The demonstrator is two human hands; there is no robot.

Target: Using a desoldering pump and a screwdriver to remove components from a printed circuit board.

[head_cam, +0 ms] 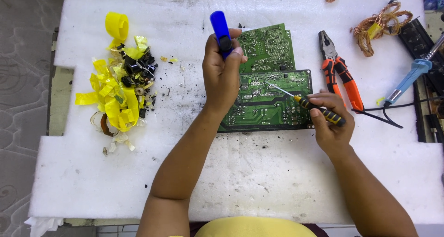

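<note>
Surface: I see a white foam-like sheet covering the surface, dotted with dark specks; a patterned grey floor shows at the left edge.
Nearest edge: a yellow garment on my own body shows at the bottom of the view, with both forearms reaching forward over the sheet.
Right hand: my right hand is closed around a small screwdriver with a black-and-yellow handle; its thin shaft points up and left, and the tip rests on the nearer circuit board.
Left hand: my left hand is wrapped around a blue cylindrical tool held upright, thumb on its dark middle section; it hovers over the left edge of the boards. I cannot tell whether its lower end touches a board.
Boards: the large green circuit board lies flat, solder side up, between my two hands. A smaller green circuit board lies just behind it, touching or overlapping its far edge.
Left of hands: a heap of yellow tape scraps and black fragments, well apart from the boards.
Right of boards: orange-handled pliers lie just beside them; a blue-handled soldering iron lies farther right.
Far right: coils of copper wire.
</note>
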